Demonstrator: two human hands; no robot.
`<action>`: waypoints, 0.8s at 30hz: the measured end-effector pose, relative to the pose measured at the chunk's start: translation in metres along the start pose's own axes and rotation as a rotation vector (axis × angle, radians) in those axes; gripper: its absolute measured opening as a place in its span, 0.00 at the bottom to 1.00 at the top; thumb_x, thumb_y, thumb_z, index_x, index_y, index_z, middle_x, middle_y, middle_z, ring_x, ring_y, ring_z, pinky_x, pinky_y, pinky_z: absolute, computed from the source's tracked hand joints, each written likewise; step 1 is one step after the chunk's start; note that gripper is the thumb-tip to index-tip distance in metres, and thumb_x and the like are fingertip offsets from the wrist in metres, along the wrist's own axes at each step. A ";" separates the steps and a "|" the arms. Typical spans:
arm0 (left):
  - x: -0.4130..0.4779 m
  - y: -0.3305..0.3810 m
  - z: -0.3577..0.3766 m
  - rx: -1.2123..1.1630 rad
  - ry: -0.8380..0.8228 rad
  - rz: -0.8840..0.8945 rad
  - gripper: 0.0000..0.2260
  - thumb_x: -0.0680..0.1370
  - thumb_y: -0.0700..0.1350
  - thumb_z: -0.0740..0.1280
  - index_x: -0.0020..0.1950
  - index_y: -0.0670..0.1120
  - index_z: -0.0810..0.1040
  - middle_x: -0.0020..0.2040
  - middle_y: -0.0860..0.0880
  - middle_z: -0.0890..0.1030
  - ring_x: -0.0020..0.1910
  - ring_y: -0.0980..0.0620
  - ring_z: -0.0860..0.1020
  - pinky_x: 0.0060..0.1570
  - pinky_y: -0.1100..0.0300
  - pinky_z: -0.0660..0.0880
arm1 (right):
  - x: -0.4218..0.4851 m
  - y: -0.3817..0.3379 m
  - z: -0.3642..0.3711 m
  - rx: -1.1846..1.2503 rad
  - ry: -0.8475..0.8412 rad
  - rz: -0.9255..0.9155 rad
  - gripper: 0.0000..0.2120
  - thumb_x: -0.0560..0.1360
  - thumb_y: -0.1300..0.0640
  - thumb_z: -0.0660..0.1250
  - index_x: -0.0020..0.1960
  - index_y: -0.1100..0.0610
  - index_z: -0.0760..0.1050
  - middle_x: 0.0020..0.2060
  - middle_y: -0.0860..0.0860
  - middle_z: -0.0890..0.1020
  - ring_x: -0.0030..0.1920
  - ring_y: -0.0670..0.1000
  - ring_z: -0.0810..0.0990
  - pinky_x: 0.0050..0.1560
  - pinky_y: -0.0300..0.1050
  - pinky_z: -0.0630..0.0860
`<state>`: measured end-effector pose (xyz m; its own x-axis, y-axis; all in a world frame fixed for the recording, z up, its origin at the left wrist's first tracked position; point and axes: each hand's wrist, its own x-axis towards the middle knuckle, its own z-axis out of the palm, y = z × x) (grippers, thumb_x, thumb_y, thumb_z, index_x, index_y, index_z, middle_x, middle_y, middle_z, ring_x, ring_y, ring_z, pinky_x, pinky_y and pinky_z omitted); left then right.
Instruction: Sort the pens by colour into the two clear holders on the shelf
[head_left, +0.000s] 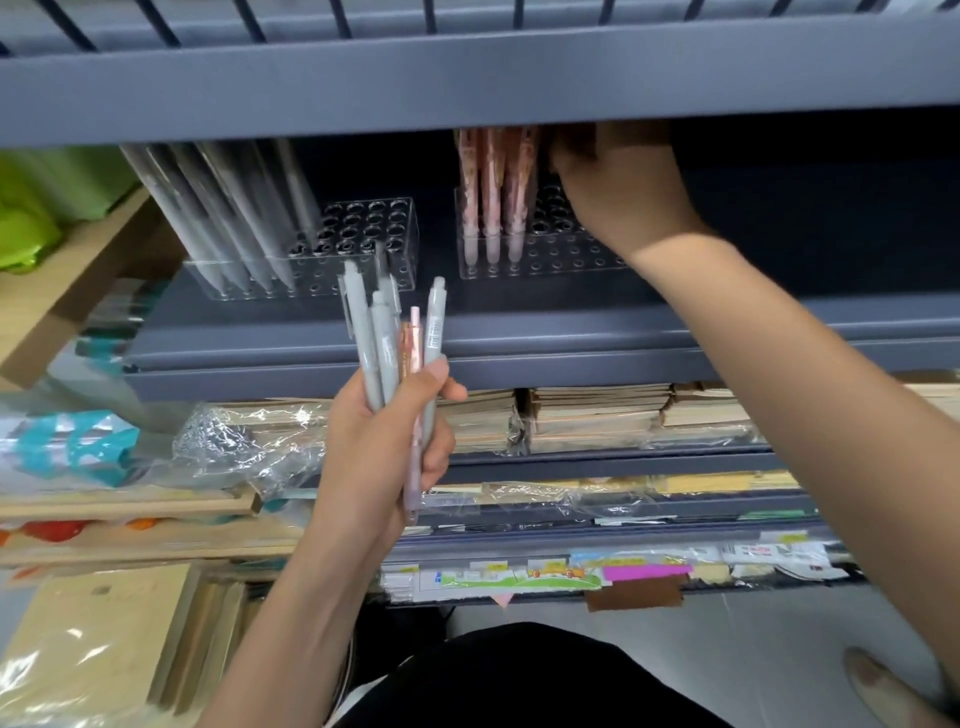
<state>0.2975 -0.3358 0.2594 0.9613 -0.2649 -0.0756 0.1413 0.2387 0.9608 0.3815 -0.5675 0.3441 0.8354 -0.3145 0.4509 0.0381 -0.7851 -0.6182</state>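
Two clear holders with rows of holes stand on the dark shelf. The left holder (363, 244) carries several grey pens (228, 218) leaning left. Three pink pens (493, 197) stand in the right holder (561, 260). My left hand (379, 441) grips a bundle of pens (379, 332) below the shelf front, mostly grey with a pink pen (414, 343) among them. My right hand (623, 192) reaches above the right holder beside the tops of the pink pens. Its fingertips are lost in shadow under the upper shelf, so I cannot see whether they hold a pen.
The upper shelf edge (467, 93) hangs low over the holders. Stacks of wrapped notebooks (597, 415) fill the shelf below, with loose plastic wrap (249, 441) to the left. Green items (31, 218) lie at the far left, and coloured stationery (623, 571) lines the lowest shelf.
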 end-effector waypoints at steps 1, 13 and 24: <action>0.000 0.000 -0.003 -0.015 -0.010 -0.008 0.08 0.77 0.45 0.70 0.42 0.42 0.79 0.27 0.48 0.74 0.19 0.53 0.65 0.18 0.65 0.62 | -0.003 -0.001 -0.002 0.065 0.062 0.048 0.15 0.79 0.56 0.60 0.63 0.59 0.75 0.60 0.57 0.78 0.63 0.56 0.75 0.63 0.41 0.69; -0.011 0.016 -0.039 -0.004 -0.142 0.022 0.10 0.76 0.47 0.70 0.52 0.42 0.79 0.44 0.43 0.86 0.22 0.51 0.73 0.20 0.62 0.69 | -0.109 -0.067 0.023 0.513 -0.409 0.118 0.08 0.72 0.54 0.75 0.44 0.59 0.83 0.31 0.47 0.81 0.30 0.39 0.74 0.33 0.31 0.70; -0.014 0.025 -0.103 0.037 -0.053 -0.025 0.07 0.81 0.47 0.66 0.52 0.46 0.82 0.50 0.43 0.86 0.30 0.49 0.81 0.26 0.61 0.76 | -0.116 -0.112 0.068 0.872 -0.163 0.222 0.07 0.80 0.62 0.62 0.54 0.59 0.79 0.38 0.59 0.80 0.33 0.53 0.77 0.33 0.44 0.76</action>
<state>0.3121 -0.2298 0.2570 0.9435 -0.3200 -0.0863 0.1552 0.1968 0.9681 0.3175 -0.4066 0.3174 0.9374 -0.2793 0.2079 0.2128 -0.0130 -0.9770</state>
